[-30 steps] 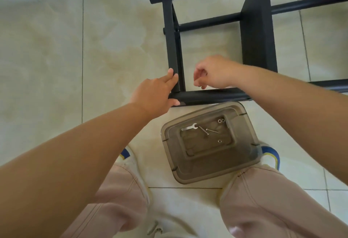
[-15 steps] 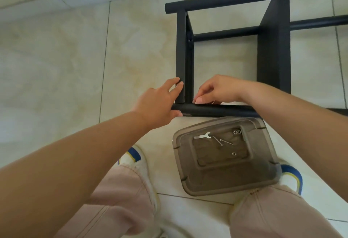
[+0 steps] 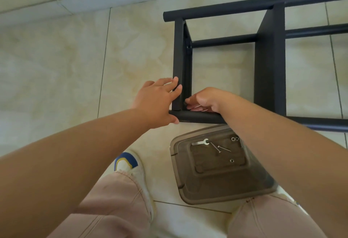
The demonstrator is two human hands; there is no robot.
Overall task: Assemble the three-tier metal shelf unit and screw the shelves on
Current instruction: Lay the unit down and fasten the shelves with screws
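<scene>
Down on the tiled floor [image 3: 56, 68], the left hand [image 3: 156, 102] lies with straight fingers against the black frame [image 3: 180, 59] at its near corner. Just right, the right hand [image 3: 205, 99] pinches something small inside that corner. Below sits a lid [image 3: 226, 185] carrying a wrench [image 3: 200, 142] and screws [image 3: 219, 148].

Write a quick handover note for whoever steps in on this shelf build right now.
Left hand: steadies the black shelf frame at its near-left corner, fingers straight.
Right hand: fingertips pinch a small dark fastener at the corner joint.
Spares: small wrench, two screws and nuts on the upturned grey bin.
Done: frame largely together, lying on the floor.
Left: this corner's fastening, then tighten.
</scene>
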